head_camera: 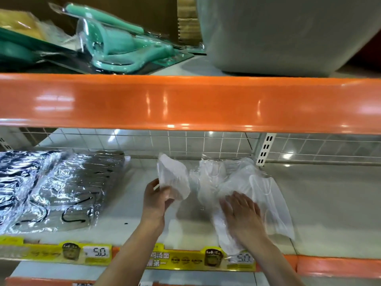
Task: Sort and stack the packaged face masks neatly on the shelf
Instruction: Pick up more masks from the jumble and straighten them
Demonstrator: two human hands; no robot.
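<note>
Left hand (155, 198) pinching white mask pack (173, 178), right hand (241, 211) spread flat on mask pile (257, 195)

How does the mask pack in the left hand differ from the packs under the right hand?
The single white pack is lifted and tilted off the shelf, gripped by the left hand; the white pile lies flat on it. The right hand only presses the pile with straight fingers. The single pack looks smaller than the spread-out pile. Both are white masks in clear plastic.
</note>
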